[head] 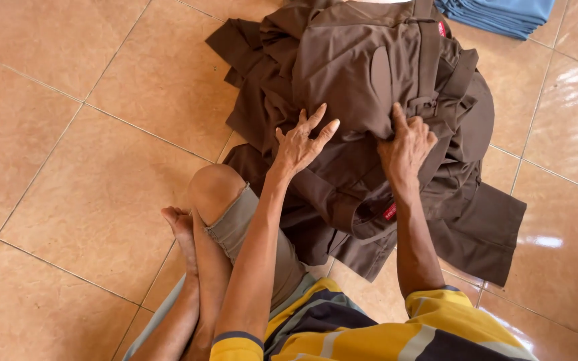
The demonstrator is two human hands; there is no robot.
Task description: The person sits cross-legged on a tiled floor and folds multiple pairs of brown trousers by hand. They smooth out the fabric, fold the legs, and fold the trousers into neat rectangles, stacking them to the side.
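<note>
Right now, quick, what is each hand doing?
Left hand: open, fingers spread, resting on the brown clothes pile.
Right hand: closed, gripping a fold of brown cloth.

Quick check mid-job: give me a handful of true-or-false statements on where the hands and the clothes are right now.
1. Both hands rest on the brown clothes. True.
2. The left hand is clenched in a fist. False: its fingers are spread flat on the cloth.
3. The right hand bunches brown cloth in its grip. True.
4. The blue stack lies under the brown pile. False: it lies apart, at the top edge.
5. The clothes lie on a table. False: they lie on the tiled floor.
</note>
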